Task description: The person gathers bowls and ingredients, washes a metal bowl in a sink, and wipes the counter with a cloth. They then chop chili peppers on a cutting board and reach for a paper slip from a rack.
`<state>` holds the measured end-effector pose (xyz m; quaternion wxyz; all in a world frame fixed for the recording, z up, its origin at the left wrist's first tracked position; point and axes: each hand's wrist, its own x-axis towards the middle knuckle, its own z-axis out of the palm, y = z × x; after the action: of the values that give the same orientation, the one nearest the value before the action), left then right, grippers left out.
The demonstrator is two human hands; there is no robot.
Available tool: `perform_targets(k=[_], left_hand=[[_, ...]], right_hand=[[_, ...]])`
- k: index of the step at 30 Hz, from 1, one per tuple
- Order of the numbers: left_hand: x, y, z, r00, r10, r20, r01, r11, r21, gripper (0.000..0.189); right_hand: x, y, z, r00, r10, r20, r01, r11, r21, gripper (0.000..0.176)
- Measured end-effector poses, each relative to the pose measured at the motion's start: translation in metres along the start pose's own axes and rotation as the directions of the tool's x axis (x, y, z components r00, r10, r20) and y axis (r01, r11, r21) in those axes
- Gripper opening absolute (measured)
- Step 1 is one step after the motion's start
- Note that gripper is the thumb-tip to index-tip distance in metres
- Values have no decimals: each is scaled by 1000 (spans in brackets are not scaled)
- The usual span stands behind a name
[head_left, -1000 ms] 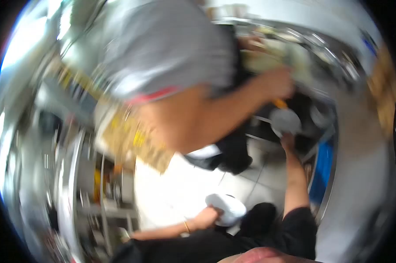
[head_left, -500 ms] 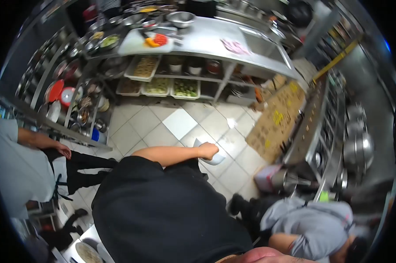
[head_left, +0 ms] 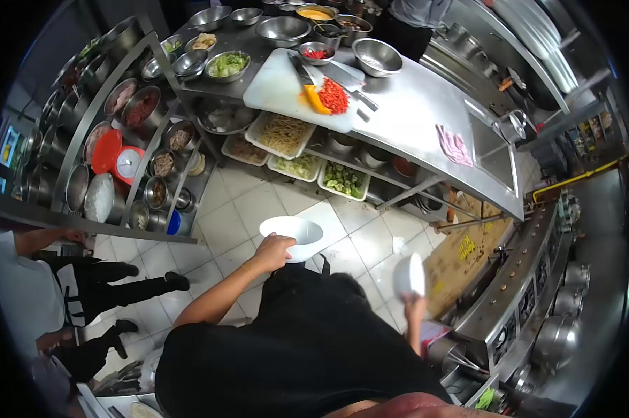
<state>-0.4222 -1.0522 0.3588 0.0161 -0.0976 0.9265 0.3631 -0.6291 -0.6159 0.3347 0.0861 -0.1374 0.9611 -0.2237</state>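
Observation:
My left hand (head_left: pixel 275 251) is closed on the near rim of a white bowl (head_left: pixel 306 235), held in front of my body above the tiled floor. Its hollow faces up and nothing shows inside. Out to the right, my right hand (head_left: pixel 414 304) grips a second white bowl (head_left: pixel 408 276), tilted on its side and smeared by motion. A steel worktable (head_left: pixel 415 104) stands ahead of both hands. On it, a white cutting board (head_left: pixel 272 87) bears chopped red pepper (head_left: pixel 334 96), a yellow pepper piece (head_left: pixel 316 99) and knives.
Under the worktable are tubs of noodles (head_left: pixel 281 134) and cut greens (head_left: pixel 342 181). A rack (head_left: pixel 147 233) with steel bowls and a red scale (head_left: pixel 107 150) stands left. The stove (head_left: pixel 516 279) runs along the right. A co-worker (head_left: pixel 28 299) is at the left.
My view has turned and moved nearer the worktable. My left hand and its bowl have come back leftward in the picture. My right hand with a second bowl has come into view.

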Motion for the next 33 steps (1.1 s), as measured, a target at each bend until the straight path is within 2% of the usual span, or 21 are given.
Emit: perform_targets(k=[1, 2, 3, 7, 8, 10, 11, 13, 15, 17, 18, 20, 21, 22, 23, 24, 25, 28, 30, 31, 33], left_hand=[[2, -3, -18, 998, -50, -34, 49, 998, -28, 20], [4, -7, -33, 992, -106, -75, 101, 993, -57, 21], [7, -8, -44, 987, -129, -93, 124, 991, -58, 21], [30, -2, -74, 933, -200, -299, 180, 979, -94, 22], [35, 0, -82, 906, -211, -367, 189, 977, -97, 22], [48, 8, -97, 858, -289, -425, 247, 957, -151, 21], [60, 10, -105, 815, -331, -475, 265, 943, -202, 19], [73, 11, -113, 761, -431, -484, 323, 900, -293, 17], [85, 17, -131, 727, -440, -527, 325, 897, -301, 15], [91, 15, -145, 691, -422, -587, 347, 906, -242, 14], [92, 15, -149, 671, -386, -633, 352, 917, -186, 13], [92, 17, -160, 625, -418, -659, 396, 897, -194, 13], [93, 12, -164, 588, -431, -685, 429, 884, -187, 13], [91, 3, -166, 559, -470, -684, 472, 858, -204, 14], [88, -5, -169, 550, -480, -684, 477, 852, -215, 14], [86, -13, -173, 503, -495, -709, 482, 841, -245, 16], [85, -23, -179, 455, -506, -733, 484, 831, -274, 18], [76, -54, -211, 458, -569, -683, 522, 794, -311, 20], [70, -82, -232, 489, -540, -685, 482, 822, -303, 17], [68, -94, -244, 498, -552, -669, 464, 821, -332, 16], [65, -119, -266, 513, -545, -663, 433, 831, -348, 17]], right_hand=[[29, -30, -16, 999, -21, -39, 17, 996, -91, 42], [60, -58, -31, 996, -77, -41, 77, 997, 3, 46], [90, -93, -47, 988, -150, -35, 149, 988, -24, 46], [205, -219, -76, 855, -508, -108, 495, 860, -128, 29], [230, -252, -81, 825, -564, -17, 557, 819, -133, 26], [271, -315, -84, 774, -632, 27, 632, 775, 10, 22], [295, -340, -78, 650, -759, -34, 760, 648, 51, 21], [341, -388, -56, 486, -868, -96, 870, 470, 151, 24], [369, -454, -38, 438, -899, -31, 874, 417, 248, 27], [404, -522, -10, 247, -969, -4, 946, 241, 218, 32], [406, -561, -5, 195, -981, -2, 952, 189, 240, 35], [427, -631, 31, 118, -992, 38, 917, 124, 378, 41], [420, -668, 34, 150, -987, 66, 919, 163, 358, 45], [445, -702, 81, 43, -997, -62, 938, 19, 346, 49], [448, -735, 100, 69, -997, -23, 944, 57, 324, 48], [451, -767, 121, 105, -994, 37, 944, 111, 312, 47], [450, -797, 139, 128, -988, 83, 966, 144, 217, 47], [465, -867, 215, 190, -970, 151, 962, 214, 169, 42], [474, -906, 260, 350, -919, 180, 929, 365, 60, 35], [479, -918, 281, 360, -914, 185, 926, 374, 47, 35], [487, -933, 316, 453, -871, 192, 890, 455, -33, 29]])
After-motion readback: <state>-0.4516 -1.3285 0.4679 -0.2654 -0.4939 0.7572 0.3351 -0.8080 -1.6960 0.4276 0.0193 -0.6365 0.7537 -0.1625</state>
